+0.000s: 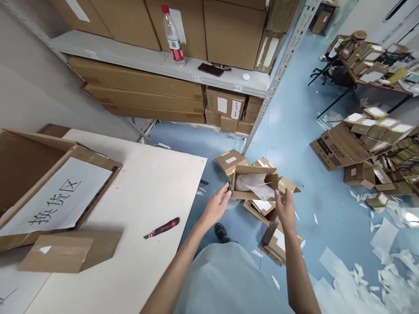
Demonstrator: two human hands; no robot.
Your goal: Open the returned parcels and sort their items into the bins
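Note:
Between my hands is an open cardboard box, above other boxes that lie on the floor. Crumpled white paper lies inside it and partly covers what the box contains. My left hand grips its left end, with the thumb along the near side. At the right end, my right hand grips the box, thumb at the near corner; some fingertips are hidden. On the white table to the left lies a red and black utility knife, its blade out, away from both hands.
A metal shelf ahead bears boxes, a water bottle and a phone. A labelled open carton and a smaller box sit on the table. Cartons and paper scraps litter the blue floor rightward.

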